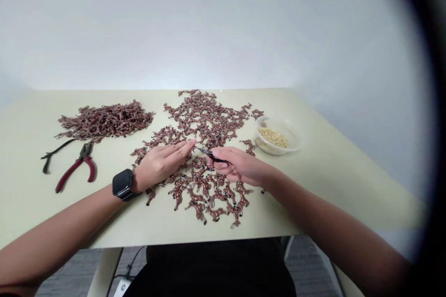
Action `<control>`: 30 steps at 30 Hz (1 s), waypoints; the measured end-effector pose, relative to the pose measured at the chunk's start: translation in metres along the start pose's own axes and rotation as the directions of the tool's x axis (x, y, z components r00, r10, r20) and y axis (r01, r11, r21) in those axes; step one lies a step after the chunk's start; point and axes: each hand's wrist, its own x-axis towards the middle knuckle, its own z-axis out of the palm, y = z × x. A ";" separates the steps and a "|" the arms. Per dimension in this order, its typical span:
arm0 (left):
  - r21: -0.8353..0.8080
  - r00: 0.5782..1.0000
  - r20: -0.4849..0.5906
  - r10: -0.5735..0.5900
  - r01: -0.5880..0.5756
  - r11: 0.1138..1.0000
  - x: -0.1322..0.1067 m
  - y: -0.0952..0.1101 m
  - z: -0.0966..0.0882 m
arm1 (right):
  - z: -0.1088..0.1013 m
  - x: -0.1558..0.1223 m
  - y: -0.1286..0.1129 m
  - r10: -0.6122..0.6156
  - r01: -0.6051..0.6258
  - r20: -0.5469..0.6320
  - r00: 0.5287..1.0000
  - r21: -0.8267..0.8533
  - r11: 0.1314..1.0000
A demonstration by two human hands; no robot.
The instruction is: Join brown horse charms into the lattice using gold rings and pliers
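While the wall stays pale and plain behind, the light yellow surface (334,167) carries all the working things. Across its middle lies a wide, loose spread of brown reindeer figurines (209,120), reaching from the far edge almost to the near one; both hands are over this spread. Below the near edge, black clothing (216,269) covers the person's lap.

At the far left is a heaped pile (104,120) of similar brown figurines, well apart from the spread. The left hand (160,162) has its fingers extended and pressed together, pointing to the right; whether they pinch something small, I cannot tell. The right hand (240,164) has its fingers curled around black-handled pliers (219,159), whose thin tip comes close to the left fingertips. If a figurine is between them, this is too small and hidden to be seen.

To the right of the spread stands a clear round tub (294,141), with gold-coloured pieces (273,137) inside. In front of the pile lie red-handled pliers (69,174) with the handles apart, and just beside them, further left, a thin black tool (46,165). A dark smartwatch (122,184) is on the left wrist.
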 end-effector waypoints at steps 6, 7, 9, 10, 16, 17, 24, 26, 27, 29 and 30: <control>-0.420 0.891 0.080 -0.447 0.437 0.795 0.010 0.018 0.006 | 0.000 0.001 0.003 -0.260 0.113 -0.259 0.930 -0.473 0.874; -0.522 0.851 0.157 -0.502 0.503 0.689 0.013 0.021 0.006 | -0.001 0.002 0.004 -0.343 0.116 -0.292 0.893 -0.586 0.802; -0.646 0.790 0.281 -0.545 0.575 0.502 0.017 0.023 0.007 | -0.002 0.002 0.005 -0.453 0.101 -0.301 0.839 -0.731 0.675; -0.679 0.772 0.315 -0.552 0.590 0.438 0.018 0.023 0.007 | -0.003 0.002 0.005 -0.485 0.096 -0.289 0.826 -0.775 0.625; -0.762 0.744 0.411 -0.527 0.597 0.249 0.016 0.017 0.007 | -0.004 0.001 0.003 -0.525 0.133 -0.172 0.834 -0.860 0.493; -0.767 0.741 0.420 -0.523 0.598 0.232 0.016 0.016 0.007 | -0.004 0.001 0.003 -0.523 0.137 -0.164 0.837 -0.861 0.490; -0.805 0.730 0.446 -0.518 0.580 0.125 0.015 0.015 0.008 | -0.003 -0.001 0.001 -0.524 0.135 -0.174 0.834 -0.857 0.498; -0.811 0.730 0.422 -0.539 0.569 0.135 0.015 0.017 0.010 | 0.001 0.000 0.003 -0.508 0.123 -0.211 0.835 -0.829 0.546; -0.815 0.731 0.395 -0.556 0.558 0.154 0.015 0.018 0.011 | 0.004 0.001 0.005 -0.492 0.116 -0.235 0.838 -0.805 0.582; -0.820 0.734 0.327 -0.595 0.534 0.207 0.014 0.021 0.013 | 0.010 0.004 0.009 -0.446 0.102 -0.285 0.848 -0.739 0.666; -0.818 0.735 0.291 -0.613 0.523 0.239 0.013 0.024 0.015 | 0.013 0.006 0.011 -0.422 0.098 -0.307 0.853 -0.700 0.707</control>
